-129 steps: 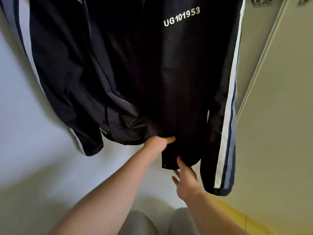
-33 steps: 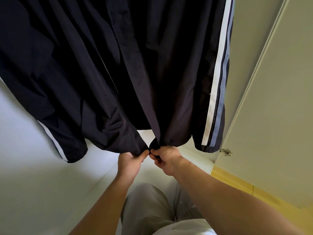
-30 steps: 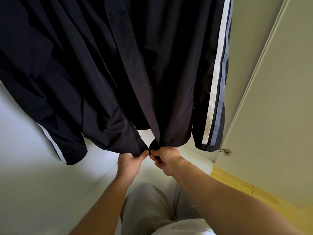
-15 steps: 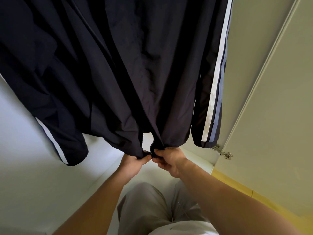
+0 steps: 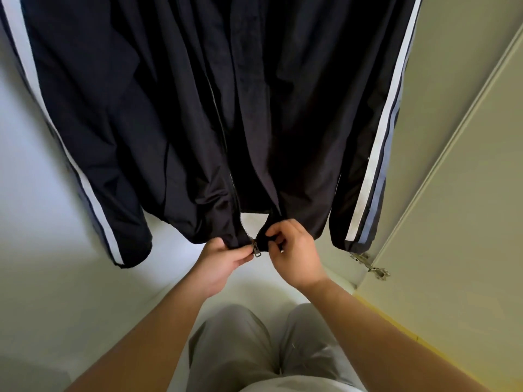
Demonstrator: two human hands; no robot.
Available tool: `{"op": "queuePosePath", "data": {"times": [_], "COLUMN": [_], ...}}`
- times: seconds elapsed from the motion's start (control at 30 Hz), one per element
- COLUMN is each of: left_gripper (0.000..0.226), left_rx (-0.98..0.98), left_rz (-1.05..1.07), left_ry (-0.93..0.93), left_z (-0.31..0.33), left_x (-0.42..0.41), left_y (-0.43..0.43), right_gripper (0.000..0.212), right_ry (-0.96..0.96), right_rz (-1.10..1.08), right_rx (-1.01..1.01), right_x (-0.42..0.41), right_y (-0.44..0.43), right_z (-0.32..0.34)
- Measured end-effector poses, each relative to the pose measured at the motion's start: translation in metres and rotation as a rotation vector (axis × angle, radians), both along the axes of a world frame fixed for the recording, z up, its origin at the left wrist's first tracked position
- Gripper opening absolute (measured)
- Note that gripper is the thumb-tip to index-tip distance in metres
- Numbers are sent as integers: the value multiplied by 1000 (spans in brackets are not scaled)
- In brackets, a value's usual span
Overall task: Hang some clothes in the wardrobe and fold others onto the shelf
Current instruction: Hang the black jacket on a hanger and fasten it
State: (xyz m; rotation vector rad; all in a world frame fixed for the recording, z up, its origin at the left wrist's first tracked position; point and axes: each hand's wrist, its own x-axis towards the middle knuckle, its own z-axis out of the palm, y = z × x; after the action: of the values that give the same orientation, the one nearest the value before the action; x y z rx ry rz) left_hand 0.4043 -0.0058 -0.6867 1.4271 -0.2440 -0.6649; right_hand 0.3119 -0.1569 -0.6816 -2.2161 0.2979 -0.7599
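A dark navy track jacket (image 5: 175, 114) with white and blue sleeve stripes hangs inside the wardrobe and fills the upper part of the view. Its front is open above the hem. My left hand (image 5: 219, 260) pinches the left hem corner beside the zipper slider (image 5: 256, 248). My right hand (image 5: 294, 254) pinches the right hem corner, its fingers curled on the fabric. The two hem ends meet at the slider between my hands. The hanger is out of view above.
The pale wardrobe floor and back wall (image 5: 42, 222) lie behind the jacket. An open wardrobe door (image 5: 452, 193) stands at the right with a metal hinge (image 5: 368, 264). A yellow floor strip (image 5: 424, 349) runs under the door. My grey trousers (image 5: 240, 349) are below.
The jacket front now hangs flatter and more centred, with the zipper track showing. Both hands stayed on the hem ends and the slider has come into sight between them.
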Motion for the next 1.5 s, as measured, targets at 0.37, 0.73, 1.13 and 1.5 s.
{"op": "queuePosePath", "data": {"times": [0.37,0.73,1.13,1.5], "left_gripper": [9,39,64,27], "left_rx": [62,397,1226,465], "left_rz": [-52,-209,135,232], "left_ry": [-103,-420,-822,-915], "left_z": [20,7,54,21], "left_x": [8,22,3,19], "left_y": [4,12,13,-9], "right_gripper": [31,27,16,14], "right_ry": [-76,-126,3,-136], "right_rz": [71,-85,-100,-67], "right_rx": [-674,-693,-767,-877], "right_x": [8,18,30,35], "right_y": [-2,5,1,10], "right_z": [-5,16,55,82]}}
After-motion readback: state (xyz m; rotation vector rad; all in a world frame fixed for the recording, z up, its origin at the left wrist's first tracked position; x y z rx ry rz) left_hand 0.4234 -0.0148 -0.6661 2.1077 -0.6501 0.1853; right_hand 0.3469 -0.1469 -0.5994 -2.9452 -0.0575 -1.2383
